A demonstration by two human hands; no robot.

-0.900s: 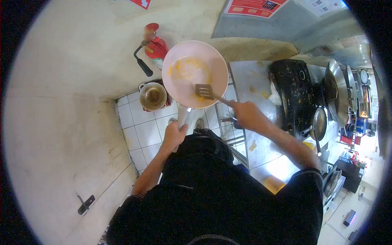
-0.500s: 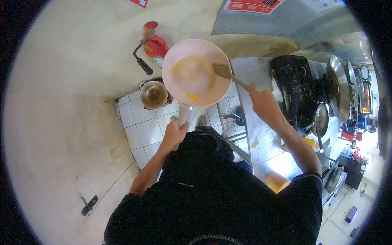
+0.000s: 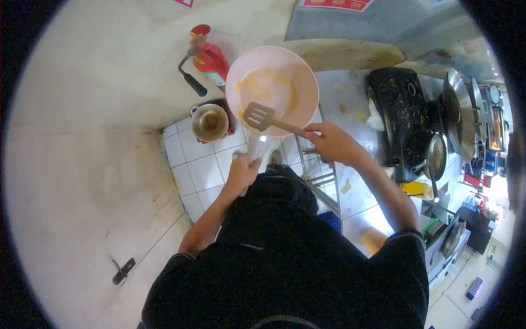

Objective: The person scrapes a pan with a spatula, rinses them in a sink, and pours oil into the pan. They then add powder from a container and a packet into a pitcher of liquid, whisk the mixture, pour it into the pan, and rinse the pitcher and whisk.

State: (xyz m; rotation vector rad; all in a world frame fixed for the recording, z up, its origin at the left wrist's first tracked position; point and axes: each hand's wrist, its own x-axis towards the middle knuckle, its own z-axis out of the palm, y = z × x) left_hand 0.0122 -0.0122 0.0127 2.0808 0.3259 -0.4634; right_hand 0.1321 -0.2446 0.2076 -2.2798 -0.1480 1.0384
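Observation:
My left hand [image 3: 241, 172] is wrapped round the pale handle of a pink frying pan [image 3: 300, 82], which hangs tipped in front of my body. Yellow, egg-like residue [image 3: 290, 96] rings the pan's inner bottom. In my right hand [image 3: 334, 143] is a brown slotted spatula [image 3: 258, 116], gripped by its handle. The spatula's head lies over the near-left part of the pan, hiding some of the residue, and its handle crosses the pan's near rim.
A red fire extinguisher [image 3: 211, 61] stands against the wall beyond the pan, with a metal pot [image 3: 210, 123] below on the left. To the right, a steel counter [image 3: 350, 159] carries a black stove [image 3: 399, 118], large woks [image 3: 459, 112] and a strainer [image 3: 436, 158].
My right hand has drawn the spatula from the pan's right side toward its near left. The pan sits slightly farther right and higher in view. Both grips stay the same.

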